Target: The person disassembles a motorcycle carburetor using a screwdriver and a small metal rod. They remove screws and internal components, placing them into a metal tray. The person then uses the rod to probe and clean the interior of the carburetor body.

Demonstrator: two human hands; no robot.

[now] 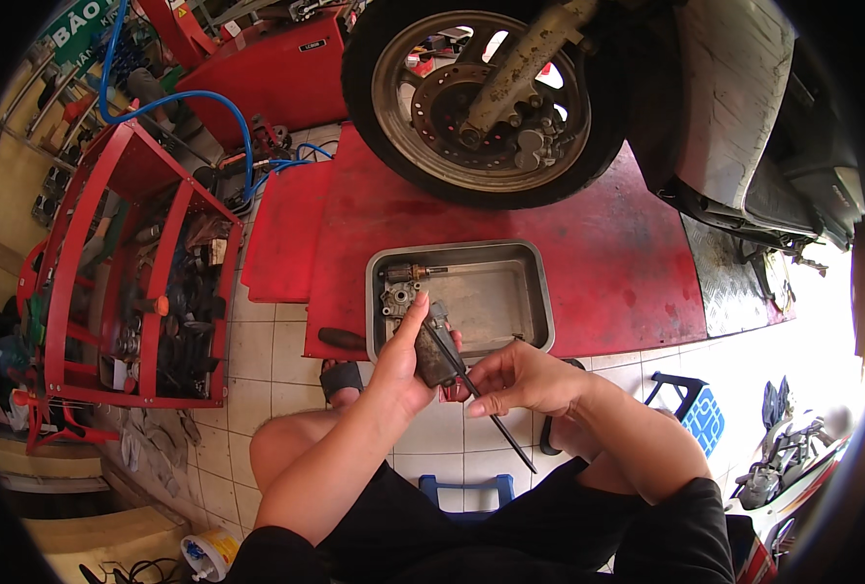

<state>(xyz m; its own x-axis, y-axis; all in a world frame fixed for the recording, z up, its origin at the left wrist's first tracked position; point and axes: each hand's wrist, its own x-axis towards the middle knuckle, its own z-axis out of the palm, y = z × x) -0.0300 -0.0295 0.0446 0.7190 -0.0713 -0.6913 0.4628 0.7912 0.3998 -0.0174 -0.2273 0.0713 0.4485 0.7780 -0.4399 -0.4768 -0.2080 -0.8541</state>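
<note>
My left hand [400, 370] is closed around a grimy grey cylindrical starter motor [436, 362], tilted over the near edge of a metal tray [548, 302]. A thin black cable [512, 443] runs along the motor and hangs down to the right, its end loose above my lap. My right hand [525, 380] is closed beside the motor's lower end, thumb and fingers pinching the cable. Inside the tray, at its left, lie a metal housing with bolt holes [393, 298] and a small part with a shaft [418, 273]. The motor and my fingers partly hide the housing.
The tray rests on a red lift platform [607, 292] under a motorbike's front wheel [486, 107]. A dark handle [341, 339] lies at the platform's near edge. Left stands a red shelf rack [140, 282] full of parts; right, a blue-topped stool [690, 414]. A blue hose [199, 93] loops at upper left.
</note>
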